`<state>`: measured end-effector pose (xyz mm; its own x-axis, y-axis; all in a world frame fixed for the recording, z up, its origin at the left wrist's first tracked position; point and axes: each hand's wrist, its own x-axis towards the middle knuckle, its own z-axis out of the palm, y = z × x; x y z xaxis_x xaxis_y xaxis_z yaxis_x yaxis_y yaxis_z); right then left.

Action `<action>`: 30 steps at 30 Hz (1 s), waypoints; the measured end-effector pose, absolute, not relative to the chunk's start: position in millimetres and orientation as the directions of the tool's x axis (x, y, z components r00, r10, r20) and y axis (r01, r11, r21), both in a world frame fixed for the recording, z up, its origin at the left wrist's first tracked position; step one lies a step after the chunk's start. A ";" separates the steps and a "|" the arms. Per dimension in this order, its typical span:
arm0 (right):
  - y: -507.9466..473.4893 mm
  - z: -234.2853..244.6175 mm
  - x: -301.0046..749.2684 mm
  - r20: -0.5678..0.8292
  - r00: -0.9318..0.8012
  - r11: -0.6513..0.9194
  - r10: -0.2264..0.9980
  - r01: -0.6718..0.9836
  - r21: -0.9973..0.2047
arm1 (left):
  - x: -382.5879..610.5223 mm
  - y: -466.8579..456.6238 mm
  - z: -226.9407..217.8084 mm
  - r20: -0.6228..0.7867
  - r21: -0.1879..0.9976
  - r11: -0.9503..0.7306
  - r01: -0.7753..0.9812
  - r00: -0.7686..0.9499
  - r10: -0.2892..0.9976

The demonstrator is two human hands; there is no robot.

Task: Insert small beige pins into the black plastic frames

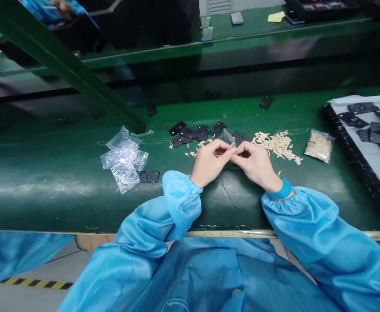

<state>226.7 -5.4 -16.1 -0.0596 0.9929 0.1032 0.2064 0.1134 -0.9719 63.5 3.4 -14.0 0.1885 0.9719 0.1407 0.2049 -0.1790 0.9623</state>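
My left hand [211, 162] and my right hand [255, 164] meet at the fingertips above the green belt, pinching a small clear plastic piece [229, 138] between them. Just beyond my left hand lies a loose group of flat black perforated plates [190, 133]. Pale shredded scraps [276, 145] are scattered beyond my right hand. A single black plate [149, 176] lies to the left of my left hand, next to crumpled clear plastic bags [123, 160]. My right wrist wears a blue band [280, 190].
A small zip bag of pale scraps [319, 146] lies on the green belt [79, 208]. At right, a black-rimmed tray [355, 151] holds more black plates on white sheeting. A green diagonal beam [63, 65] crosses the upper left. Beyond stands a far bench with small items.
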 end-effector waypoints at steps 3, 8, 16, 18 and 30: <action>-5.4 -18.6 227.3 0.025 -0.084 0.030 0.996 0.056 -0.998 | 58.3 9.7 -13.4 0.069 0.982 -0.107 0.154 0.235 0.970; -3.7 -18.5 229.7 -0.001 -0.102 0.000 0.995 0.016 -1.000 | 50.6 13.3 -4.6 0.088 0.896 -0.208 0.392 0.303 0.949; -2.6 0.3 234.7 0.323 0.055 0.235 0.945 0.574 -0.785 | 54.5 -6.9 22.1 0.255 0.344 -0.502 0.793 0.435 0.863; -2.8 1.5 233.3 0.415 -0.046 0.330 0.909 0.690 -0.645 | 58.0 -12.0 25.4 0.256 0.318 -0.498 0.806 0.433 0.864; -3.2 4.8 215.1 0.250 -0.200 0.319 0.947 0.657 -0.683 | 52.8 -38.2 25.2 0.334 0.286 -0.529 0.799 0.434 0.837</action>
<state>215.1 -3.2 4.8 -0.2003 0.9472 0.2503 0.6568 0.3193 -0.6831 52.8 -38.2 25.2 0.4343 0.8366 0.3338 0.7990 -0.5289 0.2861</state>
